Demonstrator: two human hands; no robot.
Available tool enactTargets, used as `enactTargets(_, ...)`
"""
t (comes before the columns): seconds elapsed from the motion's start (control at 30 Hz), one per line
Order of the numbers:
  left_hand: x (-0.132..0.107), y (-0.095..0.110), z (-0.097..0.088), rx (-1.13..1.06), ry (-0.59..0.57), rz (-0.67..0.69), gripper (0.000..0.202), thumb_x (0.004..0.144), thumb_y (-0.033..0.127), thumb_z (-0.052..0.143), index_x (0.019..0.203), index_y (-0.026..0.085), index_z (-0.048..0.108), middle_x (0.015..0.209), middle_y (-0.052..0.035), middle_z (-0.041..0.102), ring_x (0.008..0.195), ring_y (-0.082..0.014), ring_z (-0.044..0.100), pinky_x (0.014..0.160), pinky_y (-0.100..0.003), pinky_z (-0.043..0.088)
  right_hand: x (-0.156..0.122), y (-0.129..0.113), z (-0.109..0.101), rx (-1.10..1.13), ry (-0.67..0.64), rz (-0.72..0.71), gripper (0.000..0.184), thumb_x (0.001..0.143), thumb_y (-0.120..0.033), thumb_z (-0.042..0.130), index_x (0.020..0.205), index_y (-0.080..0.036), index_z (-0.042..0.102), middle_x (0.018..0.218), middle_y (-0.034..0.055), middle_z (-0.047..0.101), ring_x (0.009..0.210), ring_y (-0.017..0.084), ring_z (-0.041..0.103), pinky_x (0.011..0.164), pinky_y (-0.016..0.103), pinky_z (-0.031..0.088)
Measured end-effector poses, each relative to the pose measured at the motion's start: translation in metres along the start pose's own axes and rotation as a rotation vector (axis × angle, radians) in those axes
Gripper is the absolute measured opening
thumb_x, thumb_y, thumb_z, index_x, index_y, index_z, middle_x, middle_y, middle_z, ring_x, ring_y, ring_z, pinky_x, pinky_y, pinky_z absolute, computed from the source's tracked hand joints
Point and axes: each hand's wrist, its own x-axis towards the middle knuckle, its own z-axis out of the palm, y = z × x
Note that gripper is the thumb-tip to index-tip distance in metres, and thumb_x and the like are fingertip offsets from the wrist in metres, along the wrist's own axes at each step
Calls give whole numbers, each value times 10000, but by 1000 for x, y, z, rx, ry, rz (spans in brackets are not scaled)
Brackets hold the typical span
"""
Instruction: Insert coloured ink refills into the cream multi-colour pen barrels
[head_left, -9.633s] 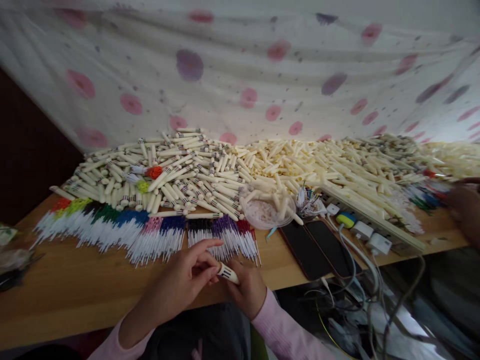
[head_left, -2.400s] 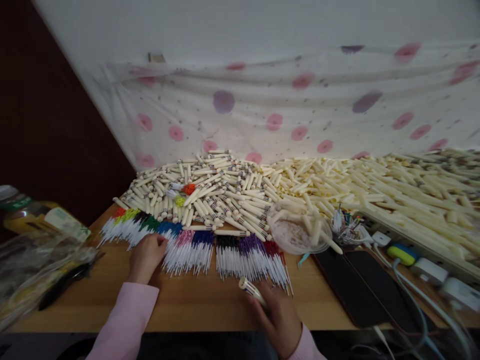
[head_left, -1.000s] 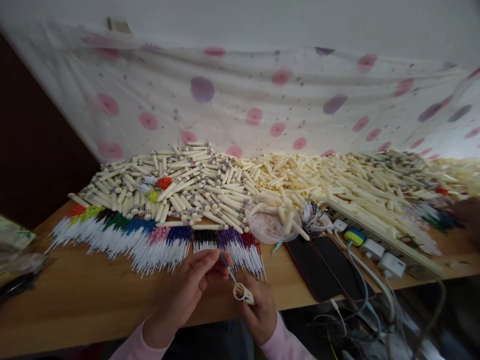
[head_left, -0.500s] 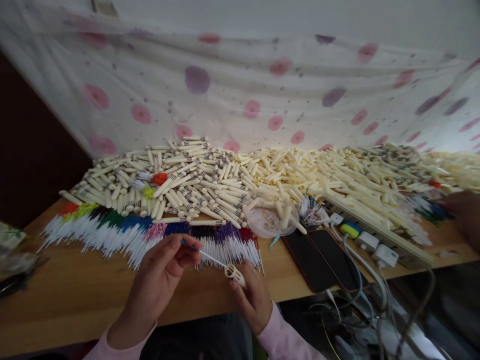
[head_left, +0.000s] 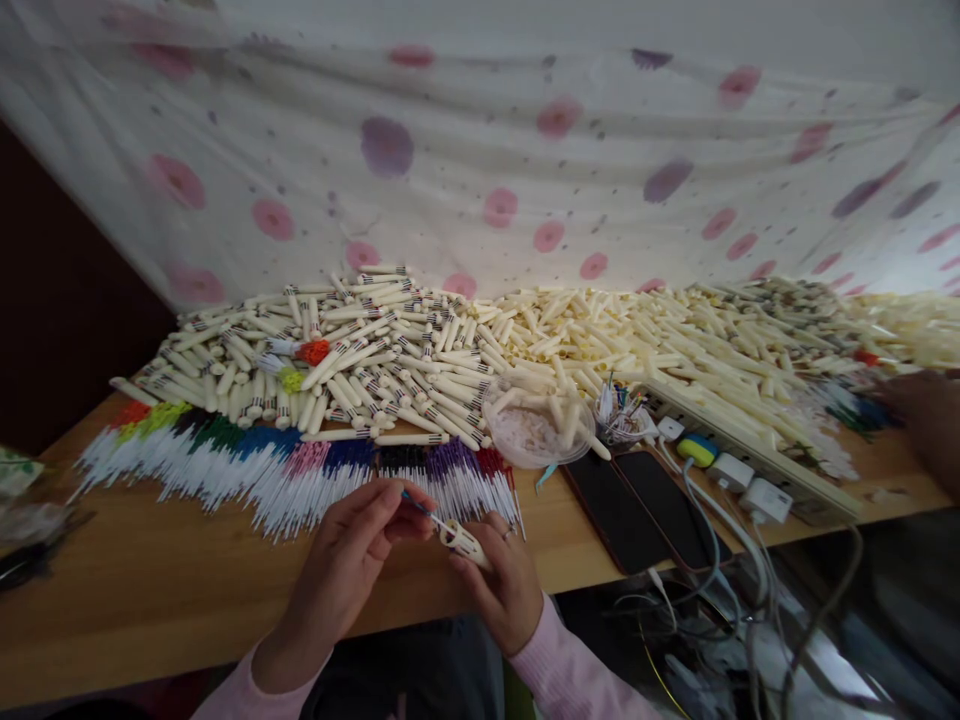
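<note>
My left hand (head_left: 367, 545) pinches a thin white pen refill (head_left: 441, 523) by its blue end. The refill's far tip is inside the open end of a cream pen barrel (head_left: 466, 545) with slots along its side. My right hand (head_left: 506, 580) is closed around this barrel and tilts its open end toward my left hand. Just beyond both hands lies a row of white refills (head_left: 300, 492) with coloured ends, sorted by colour. A round clear tub (head_left: 525, 455) holding small clear pieces and some barrels stands past my right hand.
Cream pens (head_left: 367, 350) are heaped at the back left, empty-looking barrels (head_left: 600, 330) at the back right. Two dark phones (head_left: 619, 515) and a power strip (head_left: 765, 465) with plugs lie right; cables hang over the edge. Another person's hand (head_left: 926, 420) is at far right.
My left hand has moved right toward the barrel, and the refill has gone deeper into its open end. My right hand stays around the barrel. The view has shifted slightly.
</note>
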Motion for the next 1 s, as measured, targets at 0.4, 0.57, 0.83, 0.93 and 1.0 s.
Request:
enactTargets(0.4, 2, 5, -5, 13, 33, 29, 197, 701, 364, 810, 713, 171, 770, 735, -24, 750, 603, -127, 672, 598, -176, 559, 1, 0, 0, 9, 6, 1, 278, 951, -395, 465, 1014, -190, 642, 821, 71, 579, 706, 218, 589, 609, 313, 457)
enactTargets(0.57, 1, -1, -3, 32, -29, -19, 225, 737, 382, 781, 718, 159, 774, 738, -34, 743, 619, -129, 674, 616, -181, 560, 2, -1, -1, -2, 20, -10, 286, 950, -397, 468, 1002, -184, 653, 804, 68, 580, 675, 207, 582, 587, 303, 454)
enactTargets(0.83, 4, -7, -4, -33, -40, -85, 210, 710, 370, 803, 722, 162, 775, 751, -40, 750, 645, -134, 675, 627, -185, 558, 3, -1, 1, -30, 56, 10, 272, 944, -383, 483, 994, -181, 659, 782, 58, 571, 660, 200, 584, 569, 291, 454)
enactTargets(0.93, 5, -9, -6, -11, -41, -91, 201, 717, 366, 797, 727, 166, 774, 754, -46, 750, 643, -135, 670, 621, -187, 553, 4, -2, 1, -12, 35, 23, 290, 943, -398, 483, 974, -173, 664, 790, 67, 583, 667, 201, 586, 575, 294, 461)
enactTargets(1.0, 5, -10, -6, 38, -76, -97, 200, 734, 364, 783, 739, 164, 778, 764, -54, 748, 663, -143, 667, 642, -198, 553, 4, -3, 0, 3, 27, 38, 293, 940, -400, 489, 968, -169, 666, 796, 72, 587, 675, 203, 589, 586, 297, 466)
